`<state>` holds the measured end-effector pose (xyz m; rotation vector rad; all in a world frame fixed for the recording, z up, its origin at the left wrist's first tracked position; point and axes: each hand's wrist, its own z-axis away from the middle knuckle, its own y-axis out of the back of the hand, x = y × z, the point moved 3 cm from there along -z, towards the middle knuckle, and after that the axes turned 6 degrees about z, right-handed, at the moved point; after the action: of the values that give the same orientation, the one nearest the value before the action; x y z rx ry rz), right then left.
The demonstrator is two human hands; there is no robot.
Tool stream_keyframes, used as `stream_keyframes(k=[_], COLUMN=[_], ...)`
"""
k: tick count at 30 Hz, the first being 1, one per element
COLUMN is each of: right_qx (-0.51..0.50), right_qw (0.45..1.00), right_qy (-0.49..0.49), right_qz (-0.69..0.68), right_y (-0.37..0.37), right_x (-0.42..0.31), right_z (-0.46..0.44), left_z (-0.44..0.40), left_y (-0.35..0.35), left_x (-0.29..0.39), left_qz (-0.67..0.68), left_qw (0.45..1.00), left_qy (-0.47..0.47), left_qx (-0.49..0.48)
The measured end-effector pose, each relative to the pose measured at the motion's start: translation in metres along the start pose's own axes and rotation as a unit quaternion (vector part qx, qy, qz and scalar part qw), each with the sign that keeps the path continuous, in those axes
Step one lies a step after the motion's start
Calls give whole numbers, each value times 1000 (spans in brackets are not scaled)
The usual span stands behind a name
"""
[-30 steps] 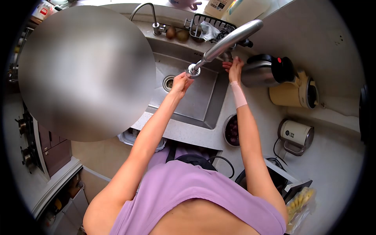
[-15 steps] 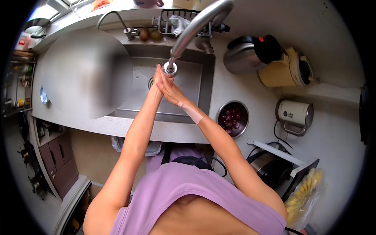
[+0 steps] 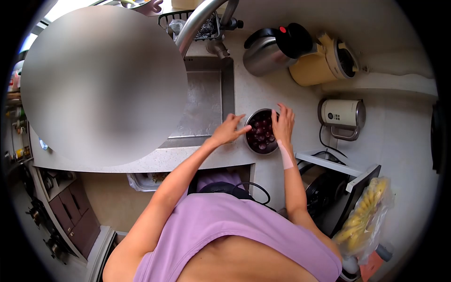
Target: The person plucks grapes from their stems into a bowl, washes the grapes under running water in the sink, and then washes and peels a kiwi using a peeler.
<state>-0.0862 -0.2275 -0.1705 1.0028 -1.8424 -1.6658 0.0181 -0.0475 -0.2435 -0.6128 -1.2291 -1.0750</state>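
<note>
On the counter right of the sink stands a round metal bowl [image 3: 247, 139] holding several dark red round fruits [image 3: 261, 131]. My left hand [image 3: 229, 129] is at the bowl's left rim, its thumb and fingers spread and nothing in it. At the bowl's right rim is my right hand [image 3: 283, 123], fingers apart and empty, with a pale patch [image 3: 284, 154] on the wrist. Whether either hand touches the rim is hard to tell. The sink [image 3: 227, 89] lies to the left, with rippled water in its basin.
A curved metal faucet [image 3: 197, 23] arches over the sink, partly hidden by a blurred disc. A steel jug [image 3: 268, 54], a yellow kettle [image 3: 312, 68] and a cream appliance [image 3: 342, 113] stand at the right. Bagged bananas [image 3: 364, 218] are at the lower right.
Both hands have left the faucet, where they were together half a second ago, and moved right to either side of the bowl. They have parted. The view has shifted to the right.
</note>
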Motion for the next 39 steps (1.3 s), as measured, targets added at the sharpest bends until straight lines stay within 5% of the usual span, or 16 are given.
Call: stream_keyframes(k=[3,6,8,9,10,14,19,25,33,39], right_qx=[-206,-173,-255,-250,-251,-247,-224,-273,-275,-219], right_qw=[963,971,961,964,964,941,873,826,835,878], right_qy=[-141,-117,-86,-68,-38,51,-16,-23,-83,4], right_qz=[-103,-118,-65,-64,-80,-224,-432,-492,-469,-425], right_y=[-16,-13,-3,-5,-11,-47,-103,-77,-66,-42], right_x=[47,42,14,0,-17,-103,-165,-184,-144,-148], right_z=[30,36,25,18,9,-22,-57,-44,-8,-6], left_z=[-5,-8,-3,-7,22,55,69,83,36,41], left_y=[-27,-29,-17,-14,24,102,181,197,143,180], left_x=[-1,-13,-16,-45,3,-42,-77,-81,-66,-58], left_qz=[30,57,133,163,306,328,346,391,425,446], left_qw=[999,997,987,985,945,919,895,849,862,821], left_qy=[-25,-53,-73,-31,120,189,118,71,47,11], left_qx=[-2,20,45,53,-13,105,254,349,272,356])
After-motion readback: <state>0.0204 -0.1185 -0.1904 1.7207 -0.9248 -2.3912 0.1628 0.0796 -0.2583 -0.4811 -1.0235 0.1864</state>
